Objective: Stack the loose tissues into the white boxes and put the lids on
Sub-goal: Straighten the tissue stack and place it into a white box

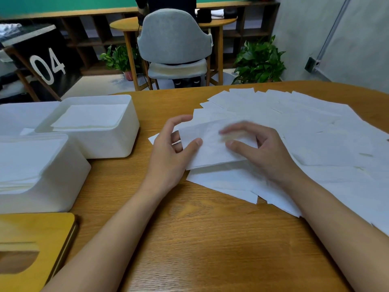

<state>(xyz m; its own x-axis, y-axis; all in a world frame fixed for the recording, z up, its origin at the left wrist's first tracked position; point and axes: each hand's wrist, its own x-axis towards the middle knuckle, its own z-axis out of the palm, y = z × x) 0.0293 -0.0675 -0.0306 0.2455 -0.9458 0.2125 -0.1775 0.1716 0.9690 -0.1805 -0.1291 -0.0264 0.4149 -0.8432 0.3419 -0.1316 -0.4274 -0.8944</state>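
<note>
Head view: one tissue (212,148) is lifted just above the spread, its left edge pinched in the left hand (172,148) grip. The right hand (263,150) grip is blurred, so I cannot tell. Judging by this, the task is midway: two white boxes (109,142) hold stacks, lidless, and many loose tissues (305,127) remain. A wooden lid (31,230) waits on the wooden tabletop (189,239). A grey chair (174,36) and plants (259,60) stand behind.

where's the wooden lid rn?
Head view, bottom left: the wooden lid lies on the table, right in front of the nearest white box.

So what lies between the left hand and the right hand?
Head view: a white tissue, pinched by the left hand; the right hand touches it, fingers blurred.
</note>
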